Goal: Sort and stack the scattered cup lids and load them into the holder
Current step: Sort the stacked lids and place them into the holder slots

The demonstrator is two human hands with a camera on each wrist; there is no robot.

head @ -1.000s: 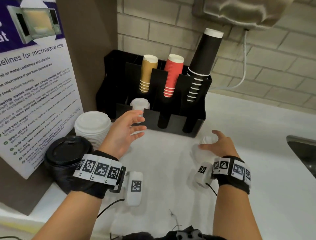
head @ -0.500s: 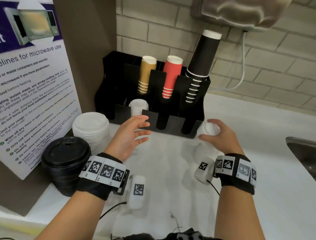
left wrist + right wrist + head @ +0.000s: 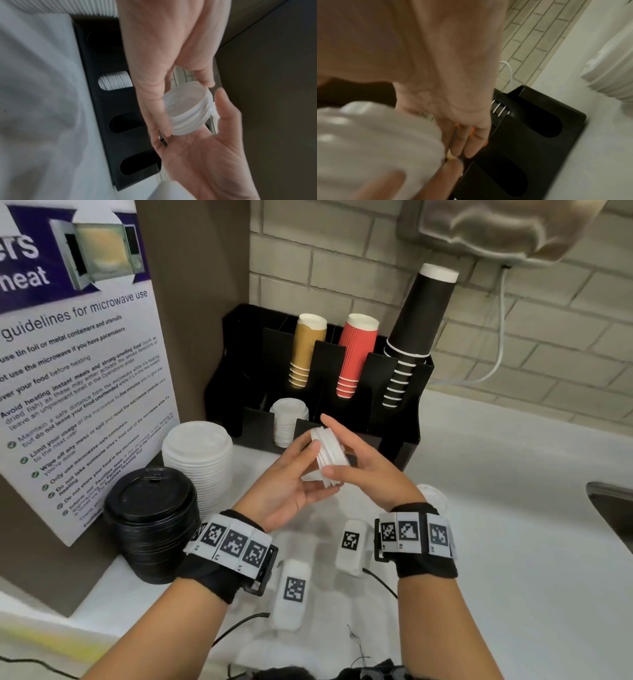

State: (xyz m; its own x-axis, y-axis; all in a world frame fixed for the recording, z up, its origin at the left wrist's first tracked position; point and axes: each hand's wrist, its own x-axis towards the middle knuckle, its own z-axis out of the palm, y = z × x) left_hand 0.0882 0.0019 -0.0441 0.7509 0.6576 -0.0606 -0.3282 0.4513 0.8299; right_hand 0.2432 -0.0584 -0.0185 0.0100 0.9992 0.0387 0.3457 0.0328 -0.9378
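A small stack of white cup lids (image 3: 329,457) is held on its side in front of the black holder (image 3: 407,419). My right hand (image 3: 337,447) pinches it between thumb and fingers, and my left hand (image 3: 310,470) cups it from the other side, palm up. The left wrist view shows the stack (image 3: 187,113) between both hands. Blurred lids (image 3: 373,142) fill the lower left of the right wrist view. More small white lids (image 3: 287,419) sit in a front slot of the holder. Another small white lid pile (image 3: 434,495) lies on the counter behind my right wrist.
A stack of large white lids (image 3: 197,455) and a stack of black lids (image 3: 150,523) stand at the left by a microwave poster (image 3: 78,392). Tan, red and black cup stacks fill the holder's back. A sink edge (image 3: 613,508) is at right.
My right hand lifted a stack of small lids off the counter at right and carried it left. My left hand drew back from the holder and now meets it.
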